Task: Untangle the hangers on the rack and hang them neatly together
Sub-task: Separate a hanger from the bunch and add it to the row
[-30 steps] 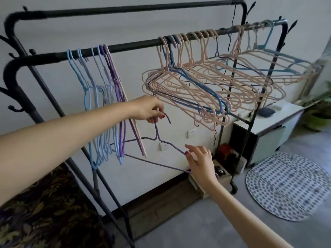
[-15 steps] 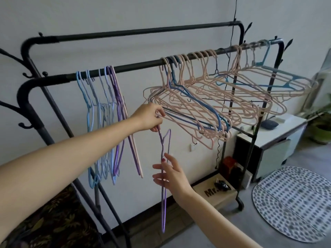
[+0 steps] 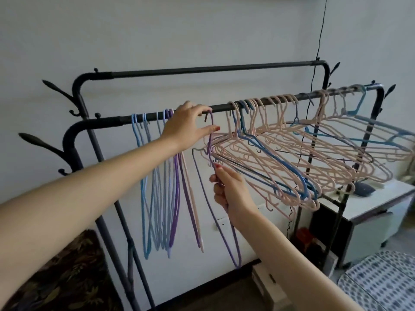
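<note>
The left hand (image 3: 187, 126) pinches the purple hanger's (image 3: 212, 187) hook right at the front rail (image 3: 224, 107), likely to seat it beside the tidy group (image 3: 161, 187) near the rail's left end, while the right hand (image 3: 229, 189) grips its neck, steadying it clear of the pink tangle (image 3: 292, 158).

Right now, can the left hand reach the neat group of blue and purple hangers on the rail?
Probably yes. The left hand is at the front rail, holding the hook of the purple hanger, and the neat group hangs right beside its wrist with nothing between. But its fingers are occupied.
</note>
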